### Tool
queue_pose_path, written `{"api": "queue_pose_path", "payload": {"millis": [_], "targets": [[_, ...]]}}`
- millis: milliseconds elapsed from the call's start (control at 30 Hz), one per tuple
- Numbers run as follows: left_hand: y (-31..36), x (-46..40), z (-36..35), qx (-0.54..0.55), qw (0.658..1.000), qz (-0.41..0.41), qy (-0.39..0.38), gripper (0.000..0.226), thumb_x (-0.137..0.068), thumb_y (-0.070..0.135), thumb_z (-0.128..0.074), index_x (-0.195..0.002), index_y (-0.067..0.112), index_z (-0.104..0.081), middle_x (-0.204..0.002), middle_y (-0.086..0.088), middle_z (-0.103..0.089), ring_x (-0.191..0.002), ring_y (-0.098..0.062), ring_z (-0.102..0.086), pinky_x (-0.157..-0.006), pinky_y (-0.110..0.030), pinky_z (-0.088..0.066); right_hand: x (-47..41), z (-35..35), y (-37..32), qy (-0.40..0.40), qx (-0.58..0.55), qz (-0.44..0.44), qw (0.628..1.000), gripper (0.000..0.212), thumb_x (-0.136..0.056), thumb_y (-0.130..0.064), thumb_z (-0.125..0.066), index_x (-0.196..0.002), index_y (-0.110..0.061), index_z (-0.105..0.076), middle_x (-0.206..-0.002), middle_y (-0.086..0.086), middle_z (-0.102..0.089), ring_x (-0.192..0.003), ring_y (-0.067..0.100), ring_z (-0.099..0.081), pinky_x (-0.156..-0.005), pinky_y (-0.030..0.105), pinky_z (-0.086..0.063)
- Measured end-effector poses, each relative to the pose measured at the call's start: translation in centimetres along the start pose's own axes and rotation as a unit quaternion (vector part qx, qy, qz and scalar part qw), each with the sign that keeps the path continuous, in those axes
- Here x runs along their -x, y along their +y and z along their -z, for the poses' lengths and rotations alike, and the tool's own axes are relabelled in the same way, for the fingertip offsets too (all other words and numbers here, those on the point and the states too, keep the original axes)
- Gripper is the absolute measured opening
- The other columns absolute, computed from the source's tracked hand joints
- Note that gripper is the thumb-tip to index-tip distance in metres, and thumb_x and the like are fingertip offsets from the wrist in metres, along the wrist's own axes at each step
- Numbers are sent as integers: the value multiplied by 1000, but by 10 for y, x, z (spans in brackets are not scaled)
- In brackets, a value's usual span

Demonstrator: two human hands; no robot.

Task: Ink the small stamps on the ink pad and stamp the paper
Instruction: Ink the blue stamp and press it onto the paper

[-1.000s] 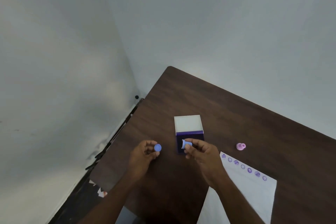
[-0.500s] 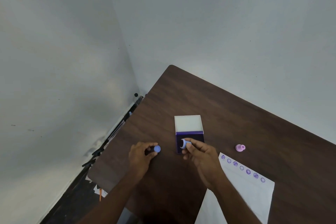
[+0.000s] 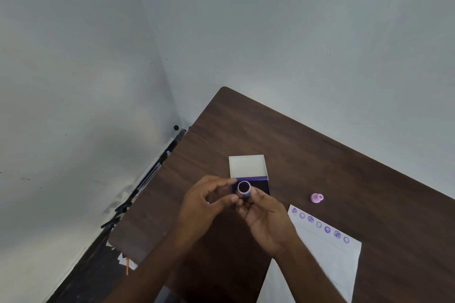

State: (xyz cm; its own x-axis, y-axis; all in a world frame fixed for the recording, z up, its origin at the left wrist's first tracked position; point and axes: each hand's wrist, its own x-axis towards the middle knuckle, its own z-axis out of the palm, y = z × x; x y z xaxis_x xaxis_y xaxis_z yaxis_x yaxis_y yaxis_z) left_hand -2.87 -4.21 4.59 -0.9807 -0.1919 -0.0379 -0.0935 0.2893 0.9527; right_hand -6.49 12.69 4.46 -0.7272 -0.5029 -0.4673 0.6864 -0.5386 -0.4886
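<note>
Pinching a stamp (image 3: 244, 188), inked face up, the right hand (image 3: 267, 220) hovers over the pad (image 3: 261, 183). Left hand (image 3: 205, 204) curls alongside at 9 o'clock; contents unclear.

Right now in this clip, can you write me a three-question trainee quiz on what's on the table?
1. True or false: the pink stamp lies on the paper.
2. How many purple prints run along the paper's far edge?
3. Which hand holds the blue stamp: A) left hand, B) right hand?

Key
1. False; it sits on the table, apart from the sheet.
2. Seven.
3. B; its inked face points up in front of the open ink pad.
</note>
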Motion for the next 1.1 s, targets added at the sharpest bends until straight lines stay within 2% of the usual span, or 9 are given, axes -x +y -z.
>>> {"api": "queue_pose_path", "payload": {"millis": [167,267,433,633,800,867,967,1100], "targets": [[27,-4,-5,-4,999,-52,-11,42,-68,49,-77,-106,61,-61,-110,29,-63,-102,-2,-62,-82,-7,-47,3,-8,-5,-39,-86,-24,995,29,-94,-10,-53,-118,6,-59,-105,19,-66,-83,20,-64,-79,33,-56],[32,-6,-8,-9,998,-70,3,40,-68,50,-75,-103,62,-60,-107,30,-63,-104,2,-61,-82,-5,-47,5,-6,-6,-44,-93,-27,994,34,-94,-10,-53,-124,5,-55,-107,19,-67,-88,21,-66,-86,37,-55],[40,-6,-9,-19,996,-83,10,41,-68,47,-75,-101,64,-59,-104,22,-63,-104,6,-59,-80,-2,-45,5,-5,-6,-36,-90,-27,995,41,-91,-11,-58,-127,5,-51,-111,20,-64,-95,24,-63,-90,39,-53],[49,-5,-7,-65,993,-95,11,51,-68,48,-73,-104,74,-49,-102,30,-55,-106,21,-51,-80,7,-35,7,-6,-8,-75,-122,-30,989,39,-88,-7,-65,-124,6,-55,-113,23,-64,-95,26,-66,-81,35,-57],[54,-7,-6,-47,994,-98,-1,44,-66,48,-74,-100,69,-55,-102,26,-58,-104,16,-54,-81,4,-39,6,-9,-9,-96,-106,-32,989,44,-86,-9,-68,-126,5,-54,-123,23,-61,-108,30,-62,-85,34,-56],[54,-8,-6,-53,993,-102,6,48,-65,44,-75,-99,70,-55,-100,26,-58,-103,17,-54,-80,5,-38,5,-8,-8,-96,-107,-35,989,46,-84,-9,-70,-126,4,-56,-122,23,-61,-104,28,-61,-85,34,-56],[55,-10,-5,-75,992,-106,9,55,-64,41,-74,-100,75,-50,-97,26,-55,-103,22,-50,-77,9,-34,5,-5,-8,-99,-109,-41,988,46,-84,-10,-71,-126,3,-55,-118,21,-62,-89,20,-55,-87,34,-55],[56,-11,-7,-84,992,-99,6,56,-63,44,-71,-101,77,-47,-97,26,-53,-104,24,-48,-76,10,-33,5,-5,-12,-114,-111,-44,986,40,-88,-7,-65,-124,3,-55,-115,21,-60,-85,18,-54,-87,34,-55]]}}
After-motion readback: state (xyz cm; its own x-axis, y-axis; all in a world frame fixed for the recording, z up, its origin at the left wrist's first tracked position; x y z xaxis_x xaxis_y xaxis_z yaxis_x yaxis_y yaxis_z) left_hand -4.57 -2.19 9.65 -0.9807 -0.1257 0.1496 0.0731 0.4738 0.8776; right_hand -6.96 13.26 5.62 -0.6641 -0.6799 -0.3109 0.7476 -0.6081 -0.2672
